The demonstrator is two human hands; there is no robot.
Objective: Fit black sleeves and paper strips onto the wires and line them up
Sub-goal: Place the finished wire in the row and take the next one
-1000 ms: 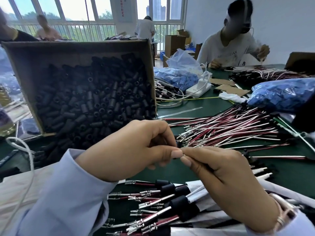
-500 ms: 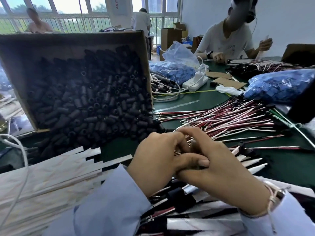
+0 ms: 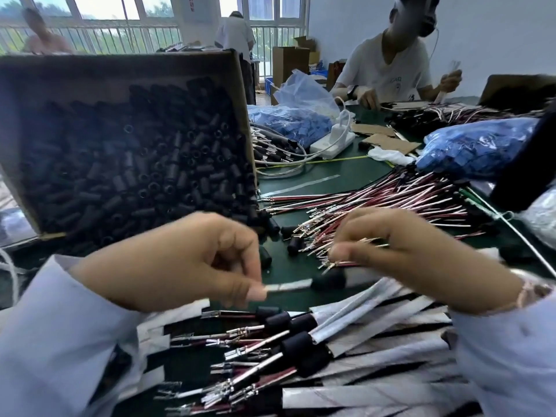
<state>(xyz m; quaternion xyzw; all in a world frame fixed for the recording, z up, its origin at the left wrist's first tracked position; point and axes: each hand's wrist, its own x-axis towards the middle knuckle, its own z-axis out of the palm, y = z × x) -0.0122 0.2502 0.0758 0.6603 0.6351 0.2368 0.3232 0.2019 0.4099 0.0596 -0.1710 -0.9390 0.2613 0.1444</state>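
One wire [image 3: 288, 286], already wearing its black sleeve [image 3: 328, 279], is hanging from my left hand [image 3: 180, 260], which is pinching its metal tip just above the finished row [image 3: 294, 341]. My hands, joined a moment ago, are parting. My right hand [image 3: 406, 251] is pinching ends among the loose wires [image 3: 391, 203], so I am judging this piece ready to lay down.

One wide head-worn view looks forward and down across the bench [image 3: 316, 188], close over the left hand [image 3: 186, 260] and right hand [image 3: 415, 260], box [image 3: 120, 70] at 10 o'clock.
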